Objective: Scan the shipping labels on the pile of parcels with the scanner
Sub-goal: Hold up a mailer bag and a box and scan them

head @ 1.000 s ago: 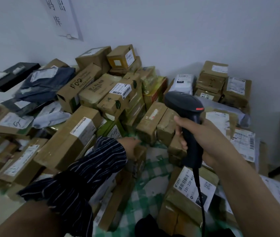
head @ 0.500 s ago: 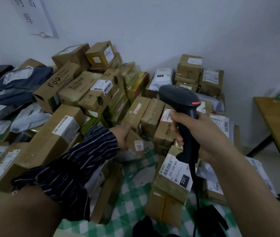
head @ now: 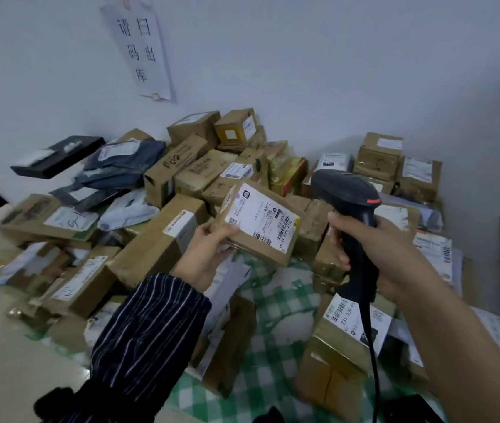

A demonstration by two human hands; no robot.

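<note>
Left hand (head: 209, 248): grips a small brown box (head: 276, 251) at its near left corner, thumb on the top face, fingers curled underneath.
Small brown box: held up above the pile, tilted so that its top face looks toward the camera.
Label (head: 262, 219): a white sheet covering most of that top face, with barcodes toward its right end.
Right hand (head: 373, 245): closed round the handle of the black scanner (head: 346, 190), fingers wrapped across the front.
Scanner: upright, its head just right of the held box and apart from it, with a red strip on the right side of the head.
Cable (head: 370, 346): black, running from the handle's base down to the bottom edge.
Pile (head: 157, 248): brown cartons and grey bags heaped against the white wall, on both sides of the hands.
Cloth (head: 273, 300): green-and-white checks, showing between the parcels beneath the hands.
Near carton (head: 337, 361): under the right wrist, its white label partly reading "231 239".
Sign (head: 142, 50): a white sheet with handwritten characters on the wall above the pile.
Sleeve (head: 151, 331): dark with thin white stripes, on the left forearm.
</note>
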